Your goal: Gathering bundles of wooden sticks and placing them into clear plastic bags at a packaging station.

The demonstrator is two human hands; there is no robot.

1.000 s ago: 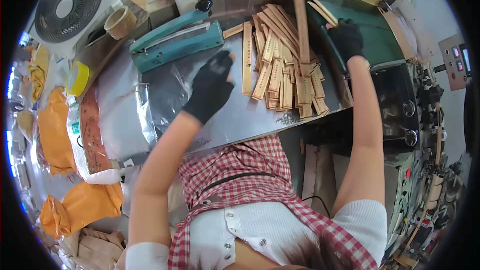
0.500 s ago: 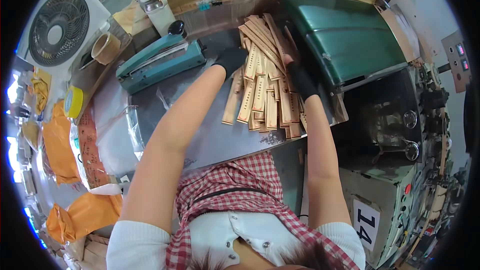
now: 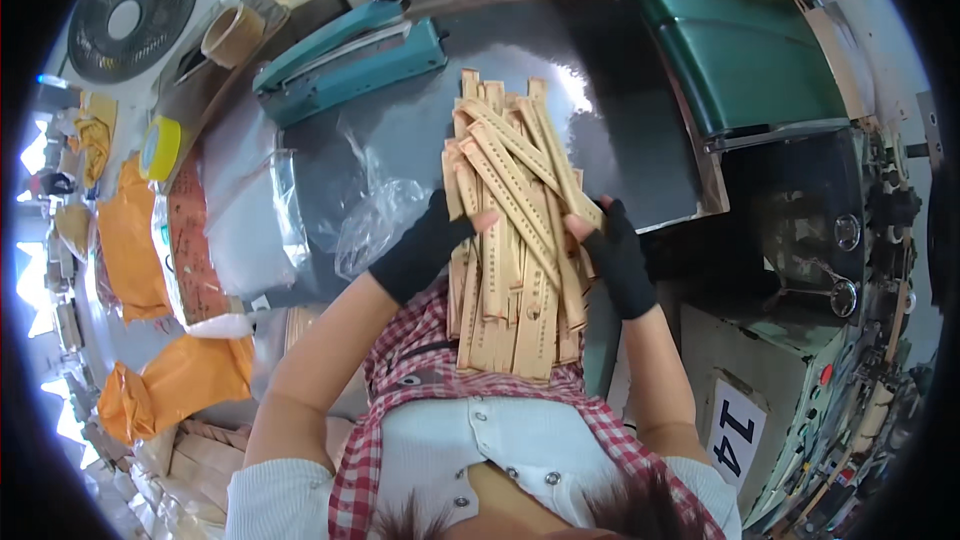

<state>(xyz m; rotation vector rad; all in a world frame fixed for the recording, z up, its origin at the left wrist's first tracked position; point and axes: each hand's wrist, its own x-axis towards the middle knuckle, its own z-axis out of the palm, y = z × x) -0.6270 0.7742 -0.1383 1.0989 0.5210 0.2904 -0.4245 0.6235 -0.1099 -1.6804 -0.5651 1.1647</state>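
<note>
A bundle of flat pale wooden strips (image 3: 508,270), each with a row of small dark marks down its length, is gathered at the near edge of the table in front of my apron. Some strips lie crosswise over the others. My left hand (image 3: 432,245), in a black fingerless glove, grips the bundle's left side with the thumb on top. On the opposite side, my right hand (image 3: 617,258), gloved the same way, presses in with its thumb over the strips. The fingers underneath are hidden.
A teal hand sealer (image 3: 350,70) stands at the back left, with crumpled clear plastic (image 3: 380,225) nearer me. To the right is a green-hooded machine (image 3: 750,50). Yellow tape (image 3: 160,148), orange packets (image 3: 180,390) and a fan (image 3: 130,15) are at the left.
The strips have come from the back of the table toward me, gathered between both hands. Crumpled plastic now shows where my left forearm was.
</note>
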